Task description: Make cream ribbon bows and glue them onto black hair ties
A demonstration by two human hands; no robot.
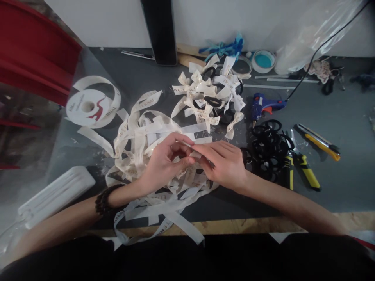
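Observation:
My left hand (168, 159) and my right hand (222, 160) meet over a heap of cream printed ribbon strips (137, 136). Between their fingertips is a small piece of white ribbon (195, 155), pinched from both sides. Much of that piece is hidden behind the fingers. Just beyond the hands lies a pile of ribbon bows (202, 113), several with black hair ties among them. Right of my right hand is a heap of black hair ties (265, 150).
A ribbon spool (76, 105) lies at left, near a white plastic object (57, 191). On the right are a blue glue gun (265, 104) with a cord, yellow-handled pliers or scissors (307, 171) and a yellow cutter knife (322, 145). A dark phone-like slab (160, 31) stands at the back.

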